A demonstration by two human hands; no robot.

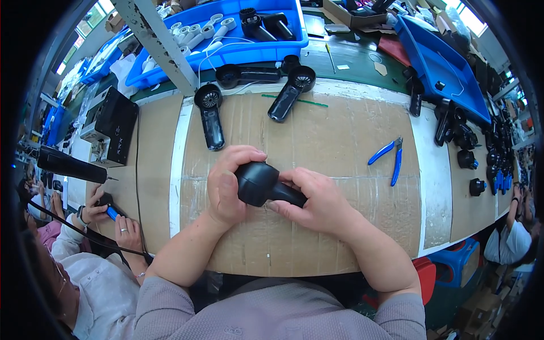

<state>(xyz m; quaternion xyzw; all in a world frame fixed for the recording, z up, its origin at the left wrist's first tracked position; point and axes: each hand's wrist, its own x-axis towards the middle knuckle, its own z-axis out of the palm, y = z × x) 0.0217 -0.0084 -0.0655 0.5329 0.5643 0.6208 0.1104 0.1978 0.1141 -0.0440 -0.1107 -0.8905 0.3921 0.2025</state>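
"In the head view, how are the fingers set?"

"The left hand [222, 184] has its fingers curved around the rounded head of a black hair dryer [258, 182], thumb against its side. The right hand [317, 199] pinches the handle between thumb and fingers. So the one dryer sits between both hands, above the cardboard [317, 249]."

"And the containers?"

"Well beyond the left fingers, a blue bin [258, 52] holds white dryer parts [195, 38], too crowded to count surely, and two black dryer pieces [277, 26] at its right end. Far beyond and right of the right fingers, a blue tray [422, 54] has a small black piece [439, 85] and a pale cord in it."

"What else can be counted?"

"Three black shells [212, 122] lie beyond the fingers, one of them near the left fingertips. One pair of blue-handled cutters [397, 164] lies to the right fingers' right, apart from them."
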